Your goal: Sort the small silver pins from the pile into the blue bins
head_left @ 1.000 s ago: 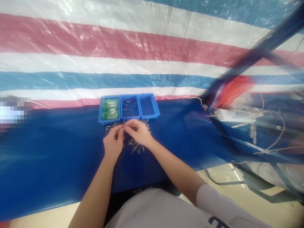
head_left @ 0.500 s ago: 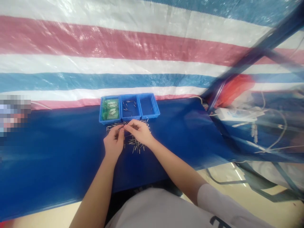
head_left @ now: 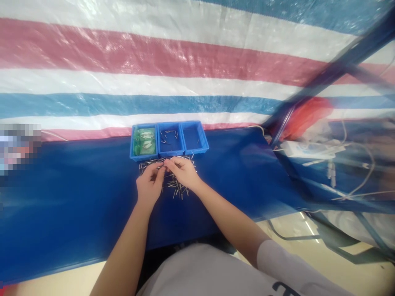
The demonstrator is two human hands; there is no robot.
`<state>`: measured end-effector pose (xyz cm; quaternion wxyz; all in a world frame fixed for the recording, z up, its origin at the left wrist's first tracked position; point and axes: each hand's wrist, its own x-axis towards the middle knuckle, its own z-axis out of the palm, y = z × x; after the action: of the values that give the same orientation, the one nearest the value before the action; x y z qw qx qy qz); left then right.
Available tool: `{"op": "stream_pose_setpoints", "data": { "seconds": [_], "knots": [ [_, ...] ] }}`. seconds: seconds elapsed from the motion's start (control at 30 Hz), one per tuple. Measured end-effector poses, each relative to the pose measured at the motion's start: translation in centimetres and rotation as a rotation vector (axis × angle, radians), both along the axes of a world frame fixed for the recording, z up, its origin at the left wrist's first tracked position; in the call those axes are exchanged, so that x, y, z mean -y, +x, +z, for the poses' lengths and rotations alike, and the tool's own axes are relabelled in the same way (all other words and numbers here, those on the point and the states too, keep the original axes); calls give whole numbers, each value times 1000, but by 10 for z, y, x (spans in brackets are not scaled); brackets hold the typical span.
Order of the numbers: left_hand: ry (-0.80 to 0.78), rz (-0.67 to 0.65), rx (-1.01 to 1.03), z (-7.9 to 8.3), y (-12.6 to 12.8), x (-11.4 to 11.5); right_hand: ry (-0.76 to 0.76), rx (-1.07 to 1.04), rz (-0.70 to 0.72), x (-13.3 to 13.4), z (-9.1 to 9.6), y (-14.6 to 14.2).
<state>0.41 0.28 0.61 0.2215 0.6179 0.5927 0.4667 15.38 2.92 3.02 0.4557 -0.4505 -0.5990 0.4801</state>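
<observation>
My left hand (head_left: 150,181) and my right hand (head_left: 184,171) meet at the fingertips above a scattered pile of thin metal pins (head_left: 179,188). Both are closed in a pinch; whatever sits between the fingertips is too small to name. Just beyond them stand three joined blue bins. The left bin (head_left: 131,148) holds a green plastic bag (head_left: 145,142) with pale pieces on it. In the middle bin (head_left: 170,153) lie several loose pins (head_left: 165,136). A single thin piece shows in the right bin (head_left: 194,144).
A blue table surface (head_left: 77,205) spreads around the hands. Behind it hangs a striped plastic sheet (head_left: 185,61). To the right are a dark metal frame (head_left: 327,78), a red bag (head_left: 307,117) and a white box with cables (head_left: 308,149). At far left is a blurred-out patch.
Both hands stay pinched together over the pins with only a slight shift of the fingers. The whole view has moved a few pixels; the bins and pile look the same.
</observation>
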Motion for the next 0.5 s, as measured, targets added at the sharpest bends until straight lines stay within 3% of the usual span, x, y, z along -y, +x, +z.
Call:
{"op": "stream_pose_setpoints", "data": {
  "seconds": [0.5],
  "knots": [
    [50, -5, -75, -6, -8, -3, 11, 16, 42, 1, -8, -2]
  ]
}}
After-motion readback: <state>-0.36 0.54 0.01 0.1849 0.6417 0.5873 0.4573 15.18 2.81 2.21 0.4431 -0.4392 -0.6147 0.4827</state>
